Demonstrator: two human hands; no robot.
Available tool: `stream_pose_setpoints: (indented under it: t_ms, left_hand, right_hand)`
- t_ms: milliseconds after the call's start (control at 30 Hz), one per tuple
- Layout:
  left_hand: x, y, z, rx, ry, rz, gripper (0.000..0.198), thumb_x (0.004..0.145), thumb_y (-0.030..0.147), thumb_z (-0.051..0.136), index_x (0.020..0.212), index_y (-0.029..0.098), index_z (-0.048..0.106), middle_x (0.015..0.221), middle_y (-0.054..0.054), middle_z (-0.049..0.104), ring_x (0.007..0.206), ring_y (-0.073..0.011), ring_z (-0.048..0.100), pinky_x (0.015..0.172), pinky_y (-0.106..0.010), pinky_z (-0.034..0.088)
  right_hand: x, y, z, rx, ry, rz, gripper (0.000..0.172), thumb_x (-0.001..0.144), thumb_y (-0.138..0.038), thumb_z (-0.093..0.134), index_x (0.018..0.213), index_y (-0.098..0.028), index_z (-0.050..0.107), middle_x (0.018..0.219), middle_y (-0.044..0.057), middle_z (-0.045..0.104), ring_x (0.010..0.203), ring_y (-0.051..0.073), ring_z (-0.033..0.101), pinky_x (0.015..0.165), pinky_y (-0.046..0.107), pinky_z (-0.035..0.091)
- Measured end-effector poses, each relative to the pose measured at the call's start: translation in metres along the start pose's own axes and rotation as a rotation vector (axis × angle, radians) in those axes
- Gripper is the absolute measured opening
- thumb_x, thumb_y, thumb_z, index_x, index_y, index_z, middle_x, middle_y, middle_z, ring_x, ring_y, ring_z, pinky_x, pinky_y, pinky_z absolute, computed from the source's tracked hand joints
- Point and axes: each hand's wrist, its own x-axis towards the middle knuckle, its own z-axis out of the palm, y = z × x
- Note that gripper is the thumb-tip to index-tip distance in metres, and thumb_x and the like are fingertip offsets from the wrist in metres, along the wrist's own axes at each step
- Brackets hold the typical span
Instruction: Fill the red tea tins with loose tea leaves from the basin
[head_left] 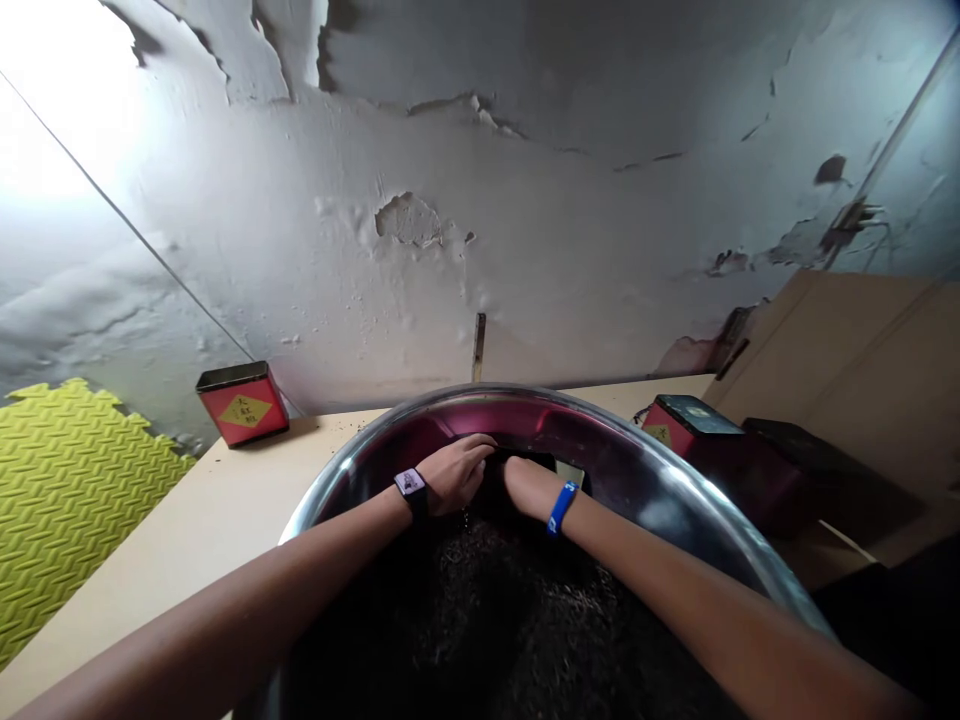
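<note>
A large shiny metal basin [352,465] holds a mass of dark, loose tea leaves [517,610]. Near its far wall, a dark tin [571,473] shows only a pale yellowish patch and a shadowed side between my hands. My left hand [454,475], with a watch on its wrist, curls its fingers at the tin's left edge. A few leaf bits hang or fall just below that hand. My right hand [529,487], behind a blue wristband, reaches down at the tin; its fingers are hidden in the dark.
On the pale table [172,520], a red tin [244,405] with a yellow diamond label stands left of the basin. Another red tin [690,440] and a dark box-shaped thing [802,470] are at right. Behind is a peeling wall; a yellow foam mat [75,490] lies far left.
</note>
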Motion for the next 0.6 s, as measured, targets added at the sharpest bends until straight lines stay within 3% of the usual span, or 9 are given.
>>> stream_pose_setpoints:
  t_ms: [100, 233, 300, 367, 467, 600]
  left_hand:
    - [0.003, 0.002, 0.0, 0.012, -0.021, 0.003, 0.033, 0.086, 0.017, 0.034, 0.113, 0.012, 0.052, 0.12, -0.011, 0.052, 0.11, -0.0184, 0.049, 0.099, -0.029, 0.037]
    - [0.007, -0.001, -0.002, -0.033, -0.029, -0.064, 0.032, 0.091, 0.027, 0.03, 0.103, 0.013, 0.056, 0.106, -0.01, 0.057, 0.098, -0.018, 0.053, 0.09, -0.029, 0.041]
    - [0.008, -0.003, -0.006, -0.086, -0.033, -0.124, 0.038, 0.093, 0.033, 0.026, 0.089, 0.014, 0.059, 0.092, -0.008, 0.059, 0.086, -0.0165, 0.055, 0.081, -0.027, 0.043]
    - [0.008, -0.003, -0.01, -0.156, -0.034, -0.162, 0.045, 0.093, 0.038, 0.024, 0.076, 0.015, 0.058, 0.083, -0.006, 0.058, 0.076, -0.0146, 0.054, 0.074, -0.025, 0.043]
    - [0.008, 0.0, -0.012, -0.248, 0.028, -0.185, 0.039, 0.09, 0.039, 0.035, 0.074, 0.014, 0.061, 0.084, -0.004, 0.06, 0.077, -0.0138, 0.055, 0.071, -0.022, 0.042]
    - [0.01, -0.002, -0.005, -0.315, 0.142, -0.357, 0.021, 0.08, 0.024, 0.046, 0.081, 0.014, 0.064, 0.079, -0.003, 0.064, 0.072, -0.0135, 0.057, 0.067, -0.021, 0.043]
  right_hand:
    - [0.001, 0.001, 0.0, -0.035, -0.006, 0.09, 0.03, 0.082, -0.005, 0.037, 0.086, -0.013, 0.065, 0.08, 0.011, 0.068, 0.072, 0.018, 0.064, 0.063, 0.025, 0.043]
    - [-0.006, -0.006, -0.023, -0.106, 0.005, 0.141, 0.026, 0.082, -0.012, 0.041, 0.081, -0.013, 0.067, 0.075, 0.015, 0.067, 0.069, 0.024, 0.063, 0.06, 0.029, 0.04]
    - [-0.011, -0.008, -0.039, -0.129, 0.087, 0.161, 0.025, 0.085, -0.025, 0.042, 0.085, -0.017, 0.066, 0.076, 0.013, 0.066, 0.07, 0.023, 0.062, 0.061, 0.029, 0.038]
    - [-0.016, -0.007, -0.053, -0.127, 0.252, 0.211, 0.028, 0.087, -0.036, 0.042, 0.086, -0.02, 0.065, 0.075, 0.01, 0.065, 0.07, 0.021, 0.06, 0.062, 0.028, 0.037]
    - [-0.018, 0.001, -0.061, -0.062, 0.444, 0.252, 0.032, 0.089, -0.04, 0.039, 0.082, -0.02, 0.063, 0.074, 0.007, 0.063, 0.072, 0.017, 0.057, 0.063, 0.025, 0.034]
    - [-0.018, 0.012, -0.06, 0.031, 0.392, 0.213, 0.026, 0.09, -0.032, 0.037, 0.078, -0.019, 0.057, 0.074, 0.003, 0.063, 0.071, 0.015, 0.056, 0.061, 0.024, 0.031]
